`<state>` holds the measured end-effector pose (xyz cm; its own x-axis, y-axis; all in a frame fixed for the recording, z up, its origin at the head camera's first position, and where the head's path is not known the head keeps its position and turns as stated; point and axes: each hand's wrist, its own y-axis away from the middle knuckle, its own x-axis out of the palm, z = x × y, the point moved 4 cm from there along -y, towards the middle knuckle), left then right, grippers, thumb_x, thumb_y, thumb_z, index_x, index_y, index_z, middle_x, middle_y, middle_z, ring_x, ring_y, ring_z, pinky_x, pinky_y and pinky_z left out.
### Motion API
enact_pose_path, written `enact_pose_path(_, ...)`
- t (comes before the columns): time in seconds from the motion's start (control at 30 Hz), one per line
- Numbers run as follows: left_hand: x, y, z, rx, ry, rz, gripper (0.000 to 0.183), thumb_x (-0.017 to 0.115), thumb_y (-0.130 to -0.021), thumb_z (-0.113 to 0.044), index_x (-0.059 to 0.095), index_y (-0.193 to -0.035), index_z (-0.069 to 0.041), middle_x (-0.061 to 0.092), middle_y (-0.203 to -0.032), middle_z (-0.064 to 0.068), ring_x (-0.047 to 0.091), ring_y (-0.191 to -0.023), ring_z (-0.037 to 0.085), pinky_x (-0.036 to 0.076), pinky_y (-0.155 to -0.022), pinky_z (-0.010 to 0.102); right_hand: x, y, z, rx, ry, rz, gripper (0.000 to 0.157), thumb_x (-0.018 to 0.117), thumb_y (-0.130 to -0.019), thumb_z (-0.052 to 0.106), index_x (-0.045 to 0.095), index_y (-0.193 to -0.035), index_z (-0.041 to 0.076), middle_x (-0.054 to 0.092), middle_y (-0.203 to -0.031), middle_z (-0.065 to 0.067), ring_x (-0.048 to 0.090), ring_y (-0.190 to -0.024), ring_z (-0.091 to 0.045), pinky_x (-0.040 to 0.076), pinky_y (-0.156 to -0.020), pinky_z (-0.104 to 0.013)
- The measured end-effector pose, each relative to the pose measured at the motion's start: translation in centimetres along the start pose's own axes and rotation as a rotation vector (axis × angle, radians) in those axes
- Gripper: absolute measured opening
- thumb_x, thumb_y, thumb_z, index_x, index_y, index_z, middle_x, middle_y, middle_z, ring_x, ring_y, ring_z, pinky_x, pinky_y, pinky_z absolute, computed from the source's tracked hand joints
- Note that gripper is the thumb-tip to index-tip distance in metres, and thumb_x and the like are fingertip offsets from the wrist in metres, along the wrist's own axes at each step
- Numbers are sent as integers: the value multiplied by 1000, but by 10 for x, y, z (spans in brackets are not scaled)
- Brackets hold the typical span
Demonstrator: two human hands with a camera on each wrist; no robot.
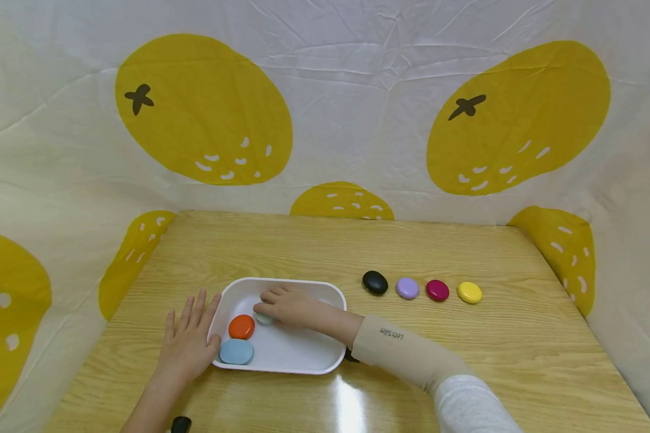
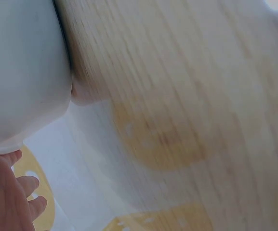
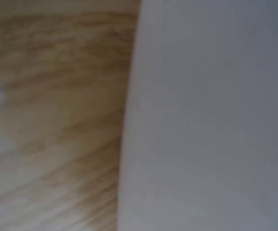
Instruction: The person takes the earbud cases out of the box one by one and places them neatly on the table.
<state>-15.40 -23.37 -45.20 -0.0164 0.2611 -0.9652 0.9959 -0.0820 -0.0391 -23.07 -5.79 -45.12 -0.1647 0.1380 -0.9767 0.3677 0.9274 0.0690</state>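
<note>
A white tray [image 1: 303,355] stands on the table, with a glossy orange disc [image 1: 241,327] and a light blue oval piece [image 1: 236,352] along its left side. My right hand [image 1: 287,307] reaches in over the tray's right wall. Its fingers and thumb close around a pale green rounded piece [image 1: 263,319], partly hidden beneath them. At the left rim, my left hand [image 1: 191,340] lies with straight, spread fingers, its thumb against the tray. The left wrist view shows that hand's fingers [image 2: 30,185] beside the tray's outer wall [image 2: 23,72].
Right of the tray, a row runs across the wooden table [image 1: 439,252]: a black piece [image 1: 375,282], a lilac one [image 1: 407,288], a dark red one [image 1: 437,290] and a yellow one [image 1: 469,293]. A patterned cloth [image 1: 357,120] hangs behind and at the sides.
</note>
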Motion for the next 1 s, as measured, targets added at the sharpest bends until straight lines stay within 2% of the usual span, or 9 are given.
enact_pose_path(0.13, 1, 0, 1, -2, 0, -4, 66, 46, -86, -21, 19, -146, -11, 10, -151, 19, 8, -136, 40, -1, -104, 63, -2, 1, 1, -8, 21, -22, 41, 61, -85, 30, 49, -124, 21, 49, -108, 1, 48, -101, -15, 38, -92, -25)
enact_pose_path(0.23, 1, 0, 1, 0, 2, -15, 66, 46, -86, -22, 20, -146, -11, 10, -151, 19, 8, -136, 41, -1, -104, 63, -5, 4, -2, 0, -43, -35, 39, 62, -85, 31, 48, -118, 18, 47, -100, 1, 46, -93, -14, 38, -84, -22)
enact_pose_path(0.4, 2, 0, 1, 8, 8, -29, 67, 46, -86, -22, 18, -146, -12, 11, -151, 20, 8, -136, 41, -1, -104, 63, -24, 20, -13, 61, -184, -89, 39, 62, -85, 34, 47, -117, 17, 48, -101, 2, 47, -88, -12, 40, -77, -22)
enact_pose_path(0.6, 2, 0, 1, 4, 12, -26, 67, 46, -86, -22, 17, -146, -11, 10, -151, 20, 7, -136, 41, -2, -104, 62, -47, 59, -32, 162, -304, -212, 42, 65, -83, 29, 50, -119, 15, 50, -98, 0, 48, -83, -12, 43, -73, -21)
enact_pose_path(0.73, 0, 0, 0, -2, 19, -25, 66, 46, -86, -21, 20, -146, -10, 10, -151, 20, 7, -136, 41, -2, -104, 62, -53, 92, -45, 245, -322, -288, 42, 68, -79, 27, 52, -115, 13, 51, -95, -1, 48, -78, -12, 45, -66, -23)
enact_pose_path(0.87, 0, 1, 0, -4, 23, -20, 66, 46, -86, -21, 20, -145, -10, 10, -150, 21, 7, -136, 40, -2, -104, 63, -47, 123, -55, 347, -302, -359, 41, 72, -74, 25, 55, -109, 13, 50, -90, -1, 47, -74, -13, 44, -61, -25)
enact_pose_path(1.0, 1, 0, 0, -8, 24, -7, 67, 46, -86, -21, 17, -146, -11, 8, -151, 20, 5, -137, 40, -4, -104, 63, -33, 151, -62, 459, -322, -368, 39, 72, -73, 24, 56, -106, 11, 50, -89, -2, 47, -74, -14, 43, -63, -28)
